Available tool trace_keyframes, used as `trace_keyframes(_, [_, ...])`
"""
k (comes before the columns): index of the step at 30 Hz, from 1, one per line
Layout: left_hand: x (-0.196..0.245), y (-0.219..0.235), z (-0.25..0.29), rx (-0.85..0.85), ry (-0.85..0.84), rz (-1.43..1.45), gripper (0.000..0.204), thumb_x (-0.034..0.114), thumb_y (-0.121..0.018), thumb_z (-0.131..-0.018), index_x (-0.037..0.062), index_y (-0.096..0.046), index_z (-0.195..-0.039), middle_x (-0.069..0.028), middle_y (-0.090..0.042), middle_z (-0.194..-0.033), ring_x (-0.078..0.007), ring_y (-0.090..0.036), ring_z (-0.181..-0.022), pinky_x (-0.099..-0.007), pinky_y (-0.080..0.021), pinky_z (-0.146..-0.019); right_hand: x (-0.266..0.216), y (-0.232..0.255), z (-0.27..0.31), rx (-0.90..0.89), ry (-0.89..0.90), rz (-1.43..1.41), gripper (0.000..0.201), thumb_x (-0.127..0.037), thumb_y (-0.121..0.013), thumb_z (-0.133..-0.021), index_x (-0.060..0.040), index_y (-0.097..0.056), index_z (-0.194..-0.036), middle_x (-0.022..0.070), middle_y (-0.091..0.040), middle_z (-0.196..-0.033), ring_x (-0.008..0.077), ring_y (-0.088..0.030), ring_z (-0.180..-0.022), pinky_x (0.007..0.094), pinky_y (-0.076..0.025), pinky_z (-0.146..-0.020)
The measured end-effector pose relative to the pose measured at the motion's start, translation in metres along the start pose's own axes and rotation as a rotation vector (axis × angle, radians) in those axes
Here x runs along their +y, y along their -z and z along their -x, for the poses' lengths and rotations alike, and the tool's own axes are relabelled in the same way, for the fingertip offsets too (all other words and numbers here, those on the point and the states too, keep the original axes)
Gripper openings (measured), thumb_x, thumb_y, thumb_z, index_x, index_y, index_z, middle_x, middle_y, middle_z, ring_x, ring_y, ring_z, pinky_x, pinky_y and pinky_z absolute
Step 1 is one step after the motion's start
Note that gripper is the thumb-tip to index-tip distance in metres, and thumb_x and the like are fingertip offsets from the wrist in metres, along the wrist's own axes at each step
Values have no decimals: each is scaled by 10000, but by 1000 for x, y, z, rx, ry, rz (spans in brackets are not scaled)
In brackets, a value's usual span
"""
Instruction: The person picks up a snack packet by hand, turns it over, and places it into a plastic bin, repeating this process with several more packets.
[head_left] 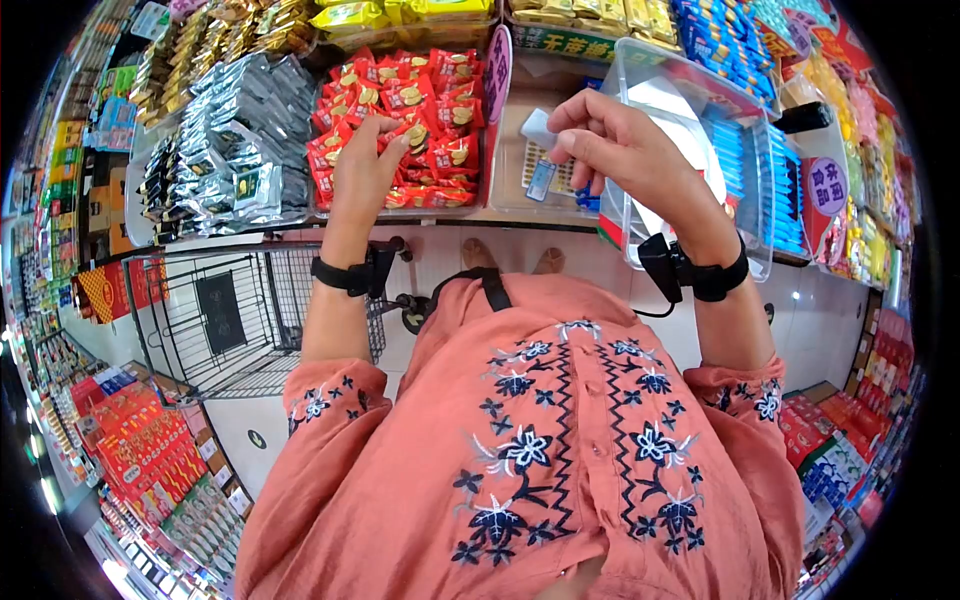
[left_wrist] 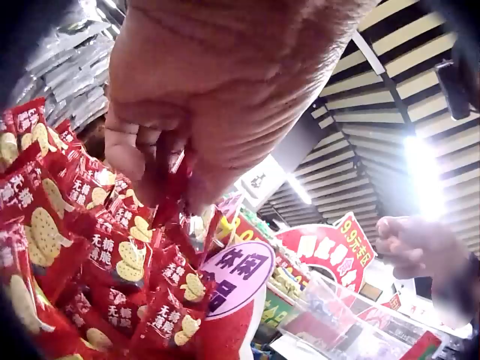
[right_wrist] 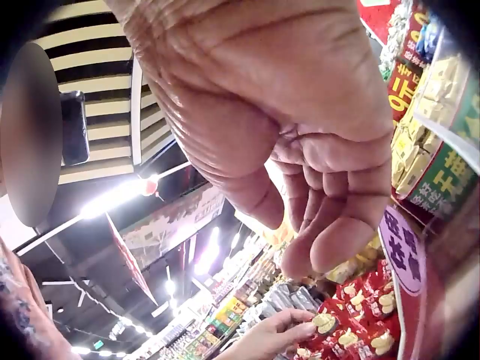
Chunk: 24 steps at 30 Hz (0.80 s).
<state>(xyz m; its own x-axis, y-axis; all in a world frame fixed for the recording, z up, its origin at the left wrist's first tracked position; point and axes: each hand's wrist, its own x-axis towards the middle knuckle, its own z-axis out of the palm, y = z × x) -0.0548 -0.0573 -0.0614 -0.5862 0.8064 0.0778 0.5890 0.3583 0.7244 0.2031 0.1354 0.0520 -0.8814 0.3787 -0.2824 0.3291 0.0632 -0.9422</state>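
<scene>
My left hand (head_left: 362,165) is over a bin heaped with red snack packets (head_left: 445,155) that have pale biscuits printed on them. In the left wrist view its fingers and thumb pinch one red packet (left_wrist: 174,187), partly hidden by the hand, just above the heap. My right hand (head_left: 615,140) hangs in the air above a nearly bare clear bin (head_left: 507,165), its fingers loosely bent and holding nothing, as the right wrist view also shows. A small pale blue item (head_left: 541,180) and a dotted card lie in that bin below it.
Silver packets (head_left: 240,130) fill the bin on the left. To the right stand a clear plastic box (head_left: 632,75) and blue packets (head_left: 785,190). A purple round sign (head_left: 498,72) rises between bins. The wire shopping cart (head_left: 225,320) is at my left.
</scene>
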Motion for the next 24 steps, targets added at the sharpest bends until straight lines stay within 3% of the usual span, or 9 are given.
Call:
trace_keyframes(4, [-23, 5, 6, -99, -96, -107, 285, 142, -718, -892, 11, -640, -1132, -150, -686, -1080, -273, -652, -1044, -341, -494, -909, 6, -2, 5, 22, -26, -36, 256, -222, -550, -968, -20, -569, -1123, 46, -661, -928, 103, -642, -721, 235, -497, -590])
trace_keyframes(7, [-29, 10, 14, -209, -78, -62, 247, 127, -720, -863, 12, -632, -1063, -180, -662, -1053, -339, -648, -984, -401, -506, -847, 9, -5, 6, 9, -54, -36, 252, -229, -551, -970, -28, -570, -1121, 39, -661, -927, 98, -640, -724, 233, -498, -593])
trace_keyframes(10, [-34, 2, 25, -138, -129, -63, 244, 139, -715, -867, 21, -638, -1067, -177, -666, -1033, -355, -644, -970, -419, -506, -824, 11, -9, 2, -6, -55, -55, 247, -230, -550, -973, -34, -572, -1123, 30, -658, -921, 93, -637, -728, 230, -498, -597])
trace_keyframes(16, [-30, -1, 31, -8, -3, -208, 230, 160, -709, -871, 20, -630, -1036, -174, -672, -1006, -368, -637, -959, -436, -502, -804, 12, -17, -2, -11, -71, -74, 263, -236, -560, -989, -23, -579, -1143, 35, -663, -919, 65, -618, -716, 208, -480, -593])
trace_keyframes(24, [-35, -27, 33, 71, -141, -363, 269, 123, -747, -829, 61, -613, -1053, -148, -652, -1011, -354, -618, -987, -440, -510, -819, 13, -20, -3, -30, -76, -81, 253, -236, -554, -990, -31, -584, -1136, 39, -666, -926, 65, -616, -720, 209, -490, -602])
